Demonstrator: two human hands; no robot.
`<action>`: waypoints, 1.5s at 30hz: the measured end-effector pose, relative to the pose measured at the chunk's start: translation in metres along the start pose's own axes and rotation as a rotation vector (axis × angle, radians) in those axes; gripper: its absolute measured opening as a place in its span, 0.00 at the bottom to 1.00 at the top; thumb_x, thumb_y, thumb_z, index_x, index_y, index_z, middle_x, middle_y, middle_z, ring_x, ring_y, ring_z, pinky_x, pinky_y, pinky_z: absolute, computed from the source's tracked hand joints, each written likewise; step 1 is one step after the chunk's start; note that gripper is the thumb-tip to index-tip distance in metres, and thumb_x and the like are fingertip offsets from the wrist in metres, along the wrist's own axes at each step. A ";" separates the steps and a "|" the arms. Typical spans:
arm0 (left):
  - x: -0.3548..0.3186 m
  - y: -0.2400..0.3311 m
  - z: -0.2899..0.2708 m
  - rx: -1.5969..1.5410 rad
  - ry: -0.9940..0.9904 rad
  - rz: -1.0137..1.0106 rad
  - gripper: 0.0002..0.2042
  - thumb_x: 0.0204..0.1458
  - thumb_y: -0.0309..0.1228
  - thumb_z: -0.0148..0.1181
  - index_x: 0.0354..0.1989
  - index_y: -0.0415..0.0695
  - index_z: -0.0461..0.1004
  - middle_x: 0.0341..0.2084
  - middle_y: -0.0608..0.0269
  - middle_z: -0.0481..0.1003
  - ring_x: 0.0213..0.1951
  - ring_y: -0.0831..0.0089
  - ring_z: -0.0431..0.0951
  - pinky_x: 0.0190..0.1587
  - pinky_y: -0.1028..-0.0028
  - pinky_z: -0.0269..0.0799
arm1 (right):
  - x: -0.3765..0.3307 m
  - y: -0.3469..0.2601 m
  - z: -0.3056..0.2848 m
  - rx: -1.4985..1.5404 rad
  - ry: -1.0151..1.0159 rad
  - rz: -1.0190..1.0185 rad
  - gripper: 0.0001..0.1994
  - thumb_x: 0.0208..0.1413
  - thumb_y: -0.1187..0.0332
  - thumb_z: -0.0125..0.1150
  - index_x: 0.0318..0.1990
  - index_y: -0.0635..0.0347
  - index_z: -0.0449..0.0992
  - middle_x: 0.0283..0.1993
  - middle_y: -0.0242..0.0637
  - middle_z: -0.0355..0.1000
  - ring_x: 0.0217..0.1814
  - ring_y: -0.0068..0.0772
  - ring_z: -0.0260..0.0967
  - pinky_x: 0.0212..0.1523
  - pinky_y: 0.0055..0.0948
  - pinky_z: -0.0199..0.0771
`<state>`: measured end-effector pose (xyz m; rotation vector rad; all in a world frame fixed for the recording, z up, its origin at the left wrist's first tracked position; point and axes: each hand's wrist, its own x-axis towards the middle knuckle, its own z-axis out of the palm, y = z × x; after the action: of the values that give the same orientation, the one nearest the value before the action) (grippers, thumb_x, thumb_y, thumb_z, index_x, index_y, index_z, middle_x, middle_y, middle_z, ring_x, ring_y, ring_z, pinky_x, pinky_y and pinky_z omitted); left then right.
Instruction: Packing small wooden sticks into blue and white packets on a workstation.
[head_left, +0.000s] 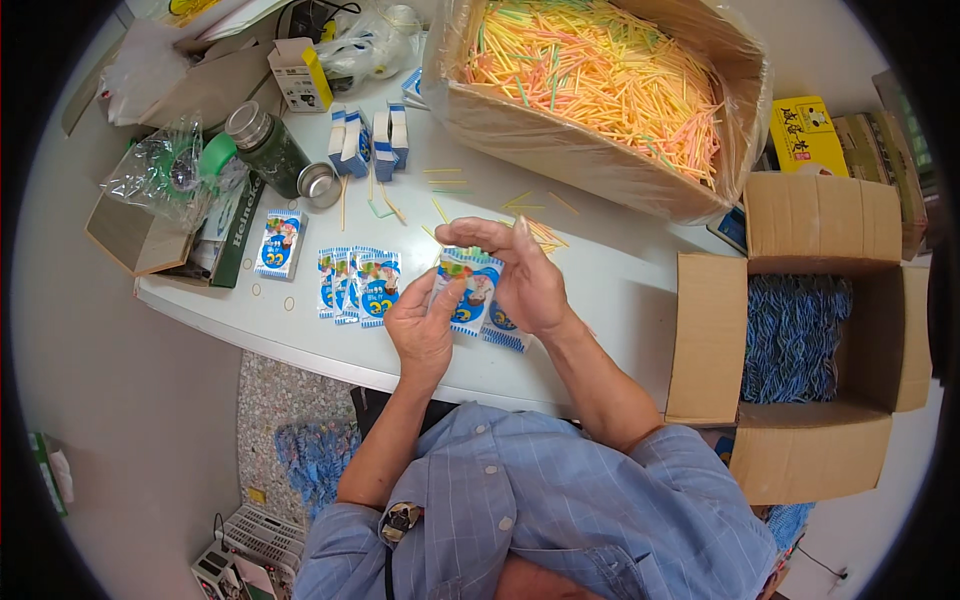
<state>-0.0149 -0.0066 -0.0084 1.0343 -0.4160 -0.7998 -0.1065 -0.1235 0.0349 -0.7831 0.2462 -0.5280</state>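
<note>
My left hand [417, 335] grips a small blue-and-white packet [466, 312] with a cartoon figure on it, thumb across its front. Curved over the packet's top and right side is my right hand [530, 285], its fingers stretched out to the left. Whether those fingers touch the packet I cannot tell. Beneath the right wrist, a second packet [508, 336] of the same kind lies on the white table [600, 345]. To the left, several like packets [378, 290] overlap in a row, and a thicker packet or stack [279, 244] sits farther left.
A large carton [590, 165] of pastel straws stands at the back, with loose straws [545, 235] before it. At right, an open carton [775, 445] holds blue packets. Back left are a dark green flask [268, 150], its steel cup [320, 184], blue-and-white boxes [350, 145] and a green box [236, 235].
</note>
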 end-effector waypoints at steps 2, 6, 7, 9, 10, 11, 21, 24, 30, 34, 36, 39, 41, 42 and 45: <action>0.002 -0.001 -0.004 0.002 0.037 0.012 0.16 0.57 0.24 0.65 0.52 0.28 0.75 0.41 0.56 0.81 0.40 0.78 0.79 0.45 0.78 0.76 | -0.002 0.002 -0.006 -0.788 -0.044 -0.314 0.24 0.70 0.57 0.40 0.57 0.70 0.72 0.60 0.46 0.71 0.62 0.37 0.67 0.66 0.38 0.63; 0.002 0.001 -0.004 -0.026 0.089 0.059 0.14 0.58 0.24 0.64 0.49 0.28 0.75 0.40 0.55 0.81 0.39 0.77 0.80 0.44 0.78 0.76 | -0.012 0.014 -0.001 -0.484 0.180 -0.296 0.15 0.60 0.73 0.62 0.54 0.68 0.74 0.50 0.42 0.74 0.54 0.30 0.71 0.55 0.28 0.71; 0.002 0.001 -0.005 -0.025 0.092 0.059 0.14 0.58 0.24 0.64 0.49 0.28 0.75 0.40 0.55 0.81 0.39 0.77 0.80 0.44 0.78 0.76 | -0.013 0.011 -0.003 -0.394 0.200 -0.228 0.12 0.55 0.81 0.64 0.46 0.67 0.76 0.44 0.39 0.74 0.47 0.26 0.72 0.49 0.24 0.73; 0.001 0.002 -0.007 -0.045 0.094 0.063 0.15 0.56 0.23 0.66 0.49 0.28 0.75 0.40 0.55 0.81 0.40 0.77 0.80 0.45 0.78 0.76 | -0.018 0.010 -0.012 -0.468 0.179 -0.212 0.09 0.55 0.80 0.65 0.44 0.67 0.76 0.42 0.38 0.75 0.44 0.25 0.72 0.46 0.24 0.73; 0.000 0.004 -0.005 -0.044 0.094 0.061 0.15 0.56 0.23 0.66 0.49 0.28 0.75 0.40 0.55 0.81 0.40 0.77 0.80 0.45 0.78 0.76 | -0.020 0.011 -0.015 -0.544 0.160 -0.198 0.07 0.56 0.79 0.65 0.41 0.67 0.76 0.40 0.37 0.75 0.40 0.24 0.72 0.44 0.24 0.73; -0.002 0.005 -0.002 -0.021 0.065 0.107 0.16 0.53 0.22 0.68 0.48 0.28 0.75 0.40 0.55 0.81 0.40 0.77 0.79 0.45 0.77 0.76 | -0.021 0.013 -0.017 -0.543 0.162 -0.197 0.07 0.56 0.79 0.65 0.41 0.67 0.76 0.40 0.37 0.75 0.40 0.24 0.72 0.44 0.24 0.73; 0.019 0.018 -0.044 0.444 0.041 -0.026 0.18 0.51 0.16 0.66 0.50 0.30 0.73 0.43 0.54 0.80 0.42 0.77 0.80 0.44 0.80 0.76 | -0.011 -0.008 -0.027 -0.672 0.370 -0.237 0.07 0.62 0.70 0.60 0.44 0.64 0.77 0.38 0.34 0.77 0.36 0.21 0.73 0.34 0.22 0.73; 0.022 0.024 -0.062 1.119 0.181 0.090 0.23 0.48 0.25 0.70 0.53 0.32 0.72 0.43 0.52 0.79 0.45 0.63 0.79 0.47 0.66 0.75 | -0.019 -0.025 -0.053 -0.692 0.528 -0.273 0.07 0.63 0.69 0.59 0.44 0.63 0.76 0.35 0.34 0.77 0.35 0.21 0.73 0.34 0.22 0.72; 0.008 0.005 -0.012 1.431 -0.001 0.559 0.22 0.46 0.39 0.72 0.45 0.37 0.75 0.38 0.49 0.78 0.44 0.53 0.76 0.44 0.58 0.72 | -0.022 -0.028 -0.038 -0.687 0.618 -0.496 0.06 0.63 0.72 0.58 0.43 0.66 0.75 0.34 0.35 0.76 0.35 0.21 0.73 0.35 0.20 0.71; 0.004 -0.024 0.023 1.439 -0.234 0.204 0.21 0.41 0.45 0.75 0.32 0.40 0.78 0.28 0.55 0.79 0.29 0.56 0.79 0.33 0.60 0.73 | 0.006 -0.061 -0.013 -0.880 0.505 -0.707 0.06 0.63 0.74 0.58 0.44 0.67 0.76 0.35 0.35 0.76 0.35 0.20 0.72 0.38 0.20 0.72; 0.006 -0.027 0.026 1.477 -0.275 0.056 0.22 0.40 0.47 0.75 0.30 0.40 0.78 0.27 0.54 0.79 0.28 0.55 0.79 0.32 0.59 0.72 | 0.031 -0.099 -0.005 -1.182 0.532 -0.842 0.08 0.63 0.73 0.57 0.44 0.69 0.76 0.35 0.35 0.77 0.36 0.20 0.72 0.39 0.21 0.72; 0.006 -0.035 0.021 1.407 -0.268 0.142 0.19 0.42 0.45 0.75 0.29 0.41 0.78 0.23 0.55 0.79 0.27 0.56 0.79 0.31 0.62 0.72 | 0.078 -0.163 -0.001 -1.511 0.553 -0.951 0.11 0.66 0.67 0.54 0.43 0.70 0.74 0.36 0.37 0.77 0.38 0.25 0.74 0.41 0.27 0.74; 0.006 -0.037 0.021 1.350 -0.274 0.119 0.17 0.43 0.44 0.74 0.28 0.41 0.79 0.22 0.55 0.78 0.27 0.57 0.79 0.30 0.63 0.72 | 0.117 -0.196 -0.003 -1.715 0.447 -1.057 0.14 0.65 0.64 0.51 0.38 0.69 0.76 0.37 0.47 0.76 0.41 0.44 0.74 0.43 0.41 0.73; 0.006 -0.039 0.020 1.292 -0.276 0.088 0.16 0.44 0.43 0.73 0.27 0.42 0.79 0.21 0.56 0.78 0.27 0.59 0.79 0.30 0.64 0.72 | 0.137 -0.206 0.000 -1.791 0.389 -1.089 0.16 0.62 0.64 0.49 0.34 0.68 0.78 0.38 0.56 0.76 0.42 0.61 0.74 0.43 0.54 0.72; 0.001 -0.045 0.009 1.204 -0.222 0.133 0.12 0.47 0.41 0.70 0.25 0.46 0.80 0.20 0.58 0.77 0.27 0.57 0.78 0.29 0.59 0.71 | 0.194 -0.223 -0.001 -2.139 0.406 -0.646 0.15 0.60 0.62 0.53 0.37 0.67 0.80 0.40 0.57 0.76 0.44 0.61 0.74 0.42 0.53 0.73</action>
<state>-0.0373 -0.0249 -0.0443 1.9965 -1.2236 -0.4998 -0.0232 -0.3595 0.1923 -2.8974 1.0032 -0.9464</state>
